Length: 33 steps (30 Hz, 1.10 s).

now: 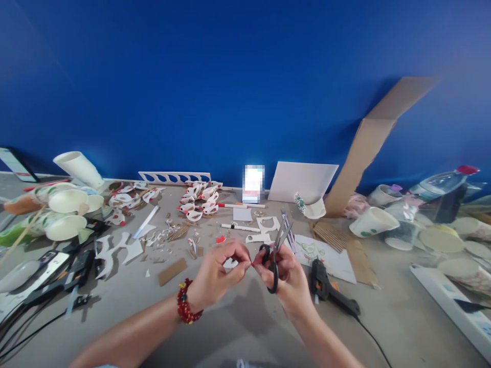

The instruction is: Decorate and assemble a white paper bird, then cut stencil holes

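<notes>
Over the middle of the table, my left hand [220, 271], with a red bead bracelet [186, 301] at its wrist, pinches a tiny red piece [252, 264] between thumb and forefinger. My right hand [293, 278] meets it there, its fingertips closed at the same red piece. Black-handled scissors [273, 276] hang on the right fingers, blades pointing up and slightly apart. Just beyond the hands lie a red scrap [220, 239] and a white paper offcut [258, 238]. White cut-out birds with red parts [199, 199] are piled farther back.
A black glue gun [332, 291] lies right of my right hand, its cord trailing forward. Cardboard [356, 153] leans on the blue wall. Paper cups [374, 222] and a power strip [448, 312] stand right. A lit phone [253, 184] is at the back; cables and cups crowd the left.
</notes>
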Available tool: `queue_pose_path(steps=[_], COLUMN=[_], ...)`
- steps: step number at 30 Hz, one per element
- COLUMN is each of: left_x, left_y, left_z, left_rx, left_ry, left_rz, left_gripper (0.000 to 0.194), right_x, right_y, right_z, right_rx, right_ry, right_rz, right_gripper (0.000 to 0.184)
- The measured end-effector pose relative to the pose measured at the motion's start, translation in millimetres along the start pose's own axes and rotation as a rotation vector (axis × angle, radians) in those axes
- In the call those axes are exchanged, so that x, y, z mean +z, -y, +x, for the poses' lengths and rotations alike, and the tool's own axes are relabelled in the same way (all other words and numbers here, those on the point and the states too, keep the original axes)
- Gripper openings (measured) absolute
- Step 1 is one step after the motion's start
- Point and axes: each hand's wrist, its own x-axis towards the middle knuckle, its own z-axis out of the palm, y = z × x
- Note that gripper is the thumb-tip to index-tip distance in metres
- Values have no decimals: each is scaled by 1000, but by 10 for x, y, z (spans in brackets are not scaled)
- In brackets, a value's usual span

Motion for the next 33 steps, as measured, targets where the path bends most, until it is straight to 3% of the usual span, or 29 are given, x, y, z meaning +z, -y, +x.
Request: queue_pose_path(steps=[8,12,17,22,26,33], left_x=[22,-88,-149,-113,-99,-70], left_y=[-23,-92,-168,-98,-75,-64], left_z=[-23,-9,35,33,37,16], left_rx=[-1,-26,-156,-221,-215,-196], left_ry=[-47,-117,-93,-108,-118,-116], left_rz=[35,-89,-289,-377,-396,-419], left_gripper=[10,13,16,14,15,13], right_x=[23,-77,-244,-508,-665,-606], right_y=[-13,-41,-73,-308,-440,-428], right_z=[-8,11,12,-15,-63,-164], right_rx=[-28,-37,-45,6,40,99], right_ry=[-21,-85,-20,-30,83,205], right_rz=[-36,-102,-228,-447,-688,-1024], right_gripper=[26,21,21,21,19,22])
